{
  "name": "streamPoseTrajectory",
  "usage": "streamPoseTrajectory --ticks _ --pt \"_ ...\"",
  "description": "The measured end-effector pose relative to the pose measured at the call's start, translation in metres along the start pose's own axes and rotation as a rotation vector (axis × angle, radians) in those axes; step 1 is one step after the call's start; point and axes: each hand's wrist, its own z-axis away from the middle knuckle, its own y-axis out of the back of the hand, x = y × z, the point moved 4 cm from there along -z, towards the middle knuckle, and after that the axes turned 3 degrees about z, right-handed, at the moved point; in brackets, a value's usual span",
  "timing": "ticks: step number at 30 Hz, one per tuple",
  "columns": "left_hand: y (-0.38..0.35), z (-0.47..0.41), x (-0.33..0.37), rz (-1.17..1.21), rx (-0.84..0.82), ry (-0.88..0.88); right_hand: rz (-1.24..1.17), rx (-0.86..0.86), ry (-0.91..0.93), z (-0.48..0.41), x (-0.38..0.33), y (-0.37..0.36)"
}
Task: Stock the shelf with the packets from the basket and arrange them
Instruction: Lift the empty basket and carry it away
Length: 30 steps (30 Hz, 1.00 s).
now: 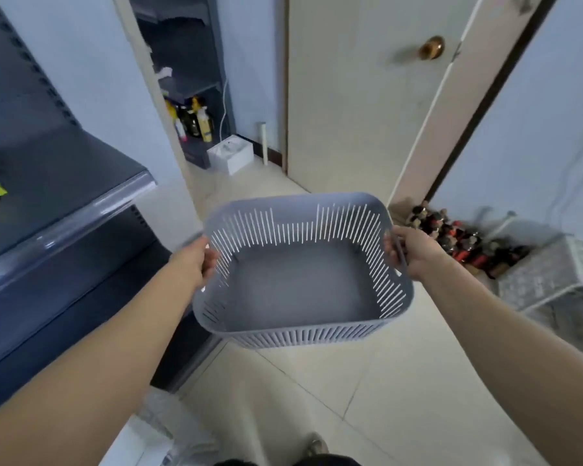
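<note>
Soft even daylight, slight blur, edges warped.

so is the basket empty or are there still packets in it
Empty. The grey basket shows a bare floor with no packets, held at its sides by the left hand and right hand.

We see through one wide-angle camera at head height, facing forward and down, close above the basket (297,200), shelf (81,163) at left, floor (384,398) below.
</note>
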Motion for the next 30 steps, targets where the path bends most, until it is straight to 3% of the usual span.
streamPoseTrajectory --ticks 9,18,24,30 --pt "-0.242 0.01 0.054 -0.188 -0.264 -0.069 -0.214 0.251 0.06 -0.001 -0.064 0.178" --pt "-0.499 0.063 0.054 -0.395 -0.597 -0.068 -0.458 0.599 0.15 0.028 -0.091 0.365" --pt "-0.644 0.116 0.033 -0.454 -0.68 -0.054 -0.513 0.705 0.165 0.034 -0.114 0.48" --pt "-0.743 0.157 0.01 -0.441 -0.683 -0.054 -0.497 0.752 0.131 0.011 -0.15 0.589"
